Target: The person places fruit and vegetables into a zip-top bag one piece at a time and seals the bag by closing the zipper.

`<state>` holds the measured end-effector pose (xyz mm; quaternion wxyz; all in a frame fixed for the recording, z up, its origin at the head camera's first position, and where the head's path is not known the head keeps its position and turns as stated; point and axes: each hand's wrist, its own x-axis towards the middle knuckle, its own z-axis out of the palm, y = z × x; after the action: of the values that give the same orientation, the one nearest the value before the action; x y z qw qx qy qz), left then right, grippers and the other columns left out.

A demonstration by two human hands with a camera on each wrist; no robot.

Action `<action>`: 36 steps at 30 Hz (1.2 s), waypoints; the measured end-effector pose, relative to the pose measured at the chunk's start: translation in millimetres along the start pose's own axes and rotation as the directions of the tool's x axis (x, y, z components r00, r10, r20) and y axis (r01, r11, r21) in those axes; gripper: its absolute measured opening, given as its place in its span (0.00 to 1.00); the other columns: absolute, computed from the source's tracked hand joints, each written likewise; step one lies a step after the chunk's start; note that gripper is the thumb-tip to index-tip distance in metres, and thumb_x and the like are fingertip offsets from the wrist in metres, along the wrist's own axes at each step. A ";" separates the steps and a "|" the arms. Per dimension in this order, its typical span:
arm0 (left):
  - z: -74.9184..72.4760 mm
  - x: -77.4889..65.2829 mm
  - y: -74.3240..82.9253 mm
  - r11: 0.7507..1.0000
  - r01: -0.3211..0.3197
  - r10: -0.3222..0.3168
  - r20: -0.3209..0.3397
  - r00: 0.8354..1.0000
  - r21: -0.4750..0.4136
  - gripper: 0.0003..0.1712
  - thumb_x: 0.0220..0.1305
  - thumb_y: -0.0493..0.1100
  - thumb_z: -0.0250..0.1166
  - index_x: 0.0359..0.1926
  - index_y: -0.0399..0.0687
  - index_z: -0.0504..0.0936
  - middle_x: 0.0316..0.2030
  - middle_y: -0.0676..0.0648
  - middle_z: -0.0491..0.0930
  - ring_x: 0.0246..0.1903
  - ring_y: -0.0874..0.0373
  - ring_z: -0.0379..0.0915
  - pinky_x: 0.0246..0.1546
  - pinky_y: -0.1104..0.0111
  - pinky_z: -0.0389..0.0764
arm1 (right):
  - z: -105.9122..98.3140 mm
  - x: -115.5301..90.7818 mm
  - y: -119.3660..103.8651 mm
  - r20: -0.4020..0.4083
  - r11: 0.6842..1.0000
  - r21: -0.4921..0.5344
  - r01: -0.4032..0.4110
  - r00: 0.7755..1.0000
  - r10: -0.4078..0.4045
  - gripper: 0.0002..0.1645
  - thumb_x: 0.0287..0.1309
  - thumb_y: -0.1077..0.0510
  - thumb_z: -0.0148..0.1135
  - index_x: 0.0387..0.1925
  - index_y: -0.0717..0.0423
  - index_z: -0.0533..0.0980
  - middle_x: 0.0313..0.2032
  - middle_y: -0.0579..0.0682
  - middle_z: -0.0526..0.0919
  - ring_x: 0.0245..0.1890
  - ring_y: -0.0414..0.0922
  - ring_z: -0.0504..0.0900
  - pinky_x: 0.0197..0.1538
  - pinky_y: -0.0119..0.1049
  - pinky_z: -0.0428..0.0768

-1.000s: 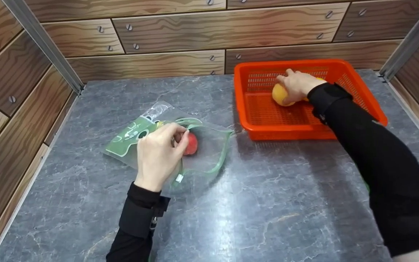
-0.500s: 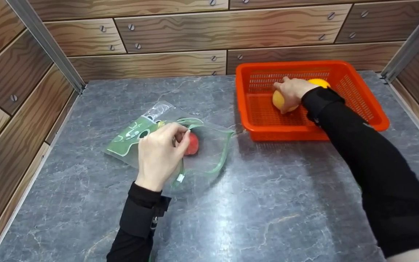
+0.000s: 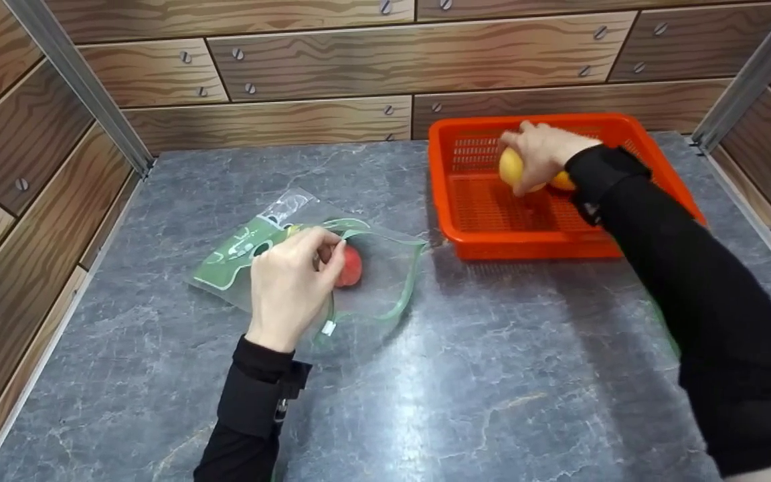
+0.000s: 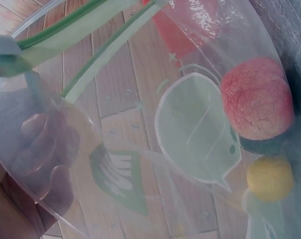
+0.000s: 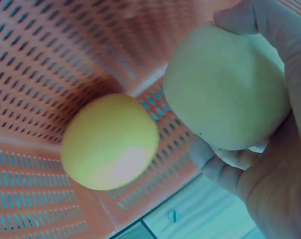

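Note:
My left hand pinches the opening edge of a clear zip bag with a green rim and a white slider. The bag lies on the table, its mouth spread toward the right. A wrinkled red peach-like fruit and a smaller yellow ball-shaped fruit show in the left wrist view, inside or behind the clear film. Over the orange basket, my right hand grips a round yellow fruit, thumb and fingers around it. Another yellow-orange fruit lies in the basket, partly behind that hand in the head view.
The basket has slotted walls and stands at the back right of the grey marbled table. Wood-patterned panels close off the back and sides. A green edge peeks out beside the right forearm.
My right hand first shifts slightly toward me with the yellow fruit, then rises with it, uncovering part of the other fruit. The left hand and bag stay in place.

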<state>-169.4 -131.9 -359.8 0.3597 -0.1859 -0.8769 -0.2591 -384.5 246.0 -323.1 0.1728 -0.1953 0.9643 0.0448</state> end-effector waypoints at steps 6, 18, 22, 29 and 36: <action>0.5 -0.3 -0.8 1.000 0.002 -0.002 -0.004 1.000 -0.004 0.03 0.63 0.37 0.70 0.32 0.47 0.87 0.22 0.51 0.85 0.18 0.61 0.74 0.19 0.68 0.70 | -23.7 -25.3 1.3 -0.149 0.997 0.069 0.027 0.989 -0.017 0.47 0.49 0.47 0.75 0.69 0.54 0.66 0.60 0.71 0.68 0.57 0.69 0.71 0.54 0.62 0.76; 0.0 -0.5 -1.0 1.000 0.007 -0.007 -0.013 1.000 -0.015 0.03 0.63 0.37 0.70 0.32 0.47 0.87 0.22 0.51 0.85 0.19 0.60 0.77 0.20 0.67 0.72 | -29.8 -75.6 -38.7 -0.423 0.967 0.173 0.188 0.901 -0.099 0.45 0.48 0.53 0.76 0.68 0.52 0.68 0.58 0.67 0.70 0.51 0.62 0.74 0.48 0.58 0.78; 0.3 -0.6 -0.5 1.000 -0.005 0.004 -0.014 1.000 -0.010 0.03 0.63 0.37 0.70 0.32 0.47 0.87 0.22 0.51 0.85 0.19 0.60 0.77 0.20 0.67 0.73 | -23.0 -88.0 -55.4 -0.485 0.943 0.233 0.237 0.869 -0.099 0.44 0.45 0.55 0.78 0.66 0.51 0.70 0.56 0.63 0.71 0.49 0.57 0.75 0.47 0.53 0.79; 0.1 0.3 1.1 1.000 -0.001 0.001 -0.012 1.000 -0.020 0.02 0.63 0.38 0.70 0.32 0.46 0.87 0.23 0.50 0.86 0.19 0.57 0.79 0.20 0.67 0.72 | -0.3 -99.1 -87.9 -0.563 0.872 0.369 0.323 0.824 -0.066 0.45 0.42 0.57 0.79 0.65 0.49 0.71 0.57 0.58 0.72 0.50 0.55 0.79 0.48 0.52 0.83; 1.0 0.8 0.8 1.000 0.008 -0.009 -0.010 1.000 -0.027 0.03 0.63 0.36 0.71 0.32 0.46 0.87 0.22 0.50 0.86 0.19 0.58 0.78 0.20 0.68 0.71 | 34.9 -114.6 -126.6 -0.640 0.770 0.466 0.436 0.767 -0.048 0.46 0.41 0.57 0.81 0.65 0.49 0.71 0.60 0.55 0.72 0.55 0.51 0.80 0.52 0.51 0.87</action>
<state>-170.1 -130.5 -359.6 0.3606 -0.1856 -0.8723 -0.2733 -224.9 176.4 -318.0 -0.0815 -0.2651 0.8970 -0.3441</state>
